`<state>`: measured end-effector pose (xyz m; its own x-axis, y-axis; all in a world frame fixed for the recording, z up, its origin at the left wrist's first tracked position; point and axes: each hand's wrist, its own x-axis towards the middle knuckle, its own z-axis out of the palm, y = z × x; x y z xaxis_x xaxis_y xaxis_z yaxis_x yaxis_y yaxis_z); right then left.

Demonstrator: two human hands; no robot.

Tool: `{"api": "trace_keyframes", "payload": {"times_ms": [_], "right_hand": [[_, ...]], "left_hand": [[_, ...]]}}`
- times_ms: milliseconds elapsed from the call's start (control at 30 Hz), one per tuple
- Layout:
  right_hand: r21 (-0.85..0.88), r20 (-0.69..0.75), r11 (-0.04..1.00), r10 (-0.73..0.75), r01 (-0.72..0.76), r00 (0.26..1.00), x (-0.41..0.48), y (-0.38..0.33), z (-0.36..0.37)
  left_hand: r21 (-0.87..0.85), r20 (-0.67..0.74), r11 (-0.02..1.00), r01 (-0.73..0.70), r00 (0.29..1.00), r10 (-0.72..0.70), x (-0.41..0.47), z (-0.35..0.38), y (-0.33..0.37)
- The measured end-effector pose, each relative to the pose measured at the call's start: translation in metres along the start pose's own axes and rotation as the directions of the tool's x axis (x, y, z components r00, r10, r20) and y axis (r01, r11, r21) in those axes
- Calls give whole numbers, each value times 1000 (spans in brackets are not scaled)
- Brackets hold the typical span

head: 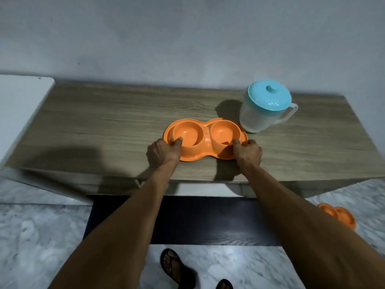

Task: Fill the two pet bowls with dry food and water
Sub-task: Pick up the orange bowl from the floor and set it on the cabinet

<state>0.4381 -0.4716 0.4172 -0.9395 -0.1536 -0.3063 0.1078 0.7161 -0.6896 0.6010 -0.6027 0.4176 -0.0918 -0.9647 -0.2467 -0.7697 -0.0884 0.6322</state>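
An orange double pet bowl [205,140] lies on the wooden table top [104,126], near its front edge. Both of its round wells look empty. My left hand [161,152] grips the bowl's left end, thumb over the rim of the left well. My right hand [248,151] grips the right end, thumb on the rim of the right well. A clear plastic pitcher [258,115] with a turquoise lid [269,94] stands just behind the bowl's right end; how much water it holds I cannot tell.
A second orange double bowl [339,214] sits on the marbled floor at the right, partly behind my right forearm. A white surface [20,97] adjoins the table's left end. A dark mat [200,222] lies under the table front, my sandalled feet below it.
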Motion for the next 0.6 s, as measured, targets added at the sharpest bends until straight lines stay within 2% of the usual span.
{"api": "trace_keyframes", "payload": {"times_ms": [167,267,433,600], "right_hand": [[21,4,1000,4,-4,1000,-19,16,2],[23,-33,1000,-20,21,999,-39,33,-3],[28,-49,998,-61,63,997,-78,59,-11],[38,7,986,-160,160,987,-116,104,-15]], "left_hand": [[-28,40,1000,13,999,-12,-7,-8,-14],[-130,44,991,45,998,-40,-24,-16,-20],[-261,-64,965,26,997,-44,-51,-37,-46],[-356,-120,932,62,986,-111,-92,-52,-109]]}}
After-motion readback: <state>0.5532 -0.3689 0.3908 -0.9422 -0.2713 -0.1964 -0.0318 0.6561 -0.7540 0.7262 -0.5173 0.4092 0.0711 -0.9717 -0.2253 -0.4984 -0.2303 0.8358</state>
